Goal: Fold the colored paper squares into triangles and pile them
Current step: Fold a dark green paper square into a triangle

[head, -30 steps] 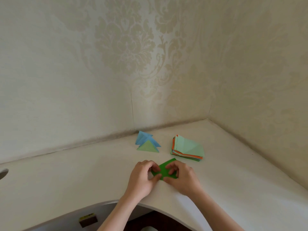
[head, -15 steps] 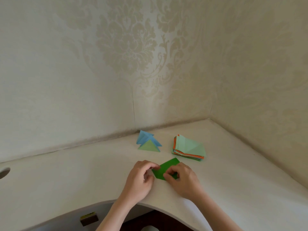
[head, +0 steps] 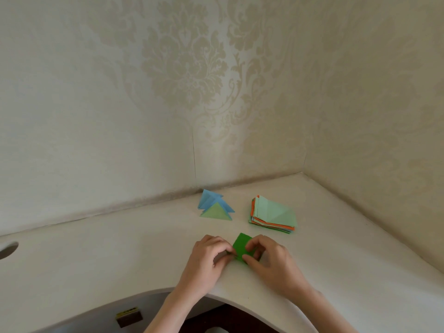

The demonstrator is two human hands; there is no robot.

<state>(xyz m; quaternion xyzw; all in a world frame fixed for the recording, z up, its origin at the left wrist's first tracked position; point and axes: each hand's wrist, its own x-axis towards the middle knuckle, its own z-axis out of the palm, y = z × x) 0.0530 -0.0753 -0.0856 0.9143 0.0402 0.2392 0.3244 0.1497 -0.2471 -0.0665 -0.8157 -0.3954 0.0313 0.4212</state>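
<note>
Right now both hands work on 1 dark green paper (head: 242,246) near the front edge of the white table (head: 120,255): the left hand (head: 206,258) pinches its left side with curled fingers, and the right hand (head: 271,258) pinches its near right part between thumb and fingertip, probably to keep the edges lined up while a crease is made. Beyond them, 2 groups sit well apart, likely so finished and unfinished pieces do not mix: the folded triangles (head: 216,207) lie to the left and the stack of unfolded squares (head: 274,213) lies to the right, both within easy reach.
</note>
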